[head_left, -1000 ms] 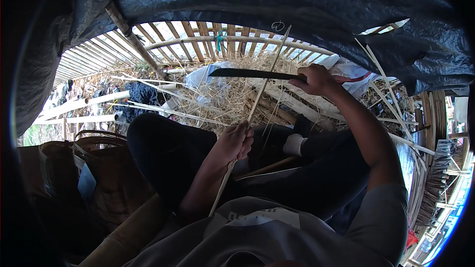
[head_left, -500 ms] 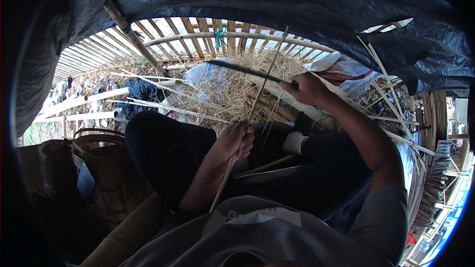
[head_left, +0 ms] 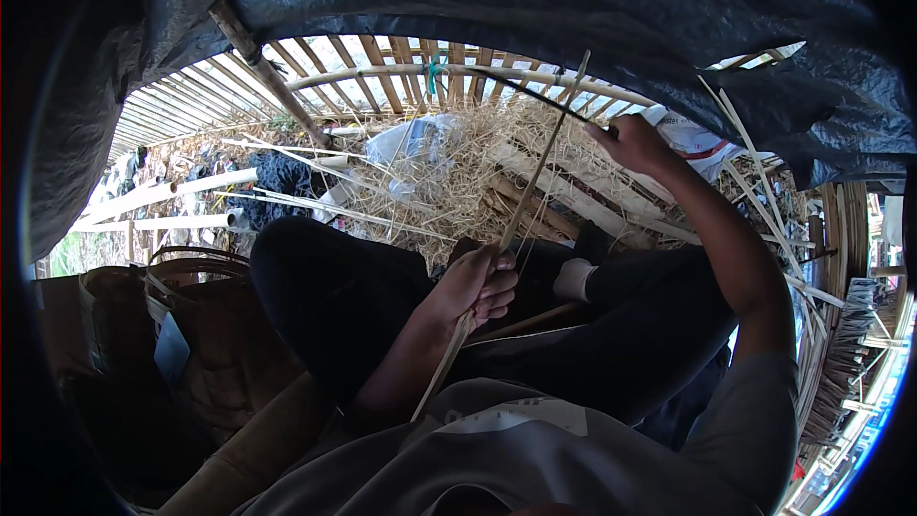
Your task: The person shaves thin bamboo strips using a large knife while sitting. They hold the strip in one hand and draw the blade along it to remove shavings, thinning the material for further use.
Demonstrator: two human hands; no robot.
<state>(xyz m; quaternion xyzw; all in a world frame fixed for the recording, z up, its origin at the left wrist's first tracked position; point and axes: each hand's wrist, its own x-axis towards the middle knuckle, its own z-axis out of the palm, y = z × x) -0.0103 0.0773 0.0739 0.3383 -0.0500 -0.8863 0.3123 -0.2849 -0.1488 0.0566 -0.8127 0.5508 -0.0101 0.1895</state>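
My left hand [head_left: 478, 289] is closed around a long, thin bamboo strip [head_left: 539, 172]. The strip slants from my shirt up through the fist to its far end at the upper right. A knife with a long dark blade [head_left: 521, 89] is gripped in my right hand [head_left: 634, 145]. Its blade points up and left and crosses the strip near the far end; whether edge and strip touch, I cannot tell. Below the left fist, the strip's near end [head_left: 441, 378] lies along my forearm.
Straw-like shavings [head_left: 449, 182] cover the ground ahead, with split bamboo pieces [head_left: 573, 196] among them. A slatted bamboo fence [head_left: 382, 86] stands beyond. Dark tarpaulin [head_left: 573, 0] hangs overhead. Bamboo poles [head_left: 172, 186] lie at the left, and a woven basket [head_left: 205, 325] sits beside my knee.
My right hand and the knife have moved right and slightly up, toward the strip's far end. My left hand, still around the strip, appears a little further right and lower.
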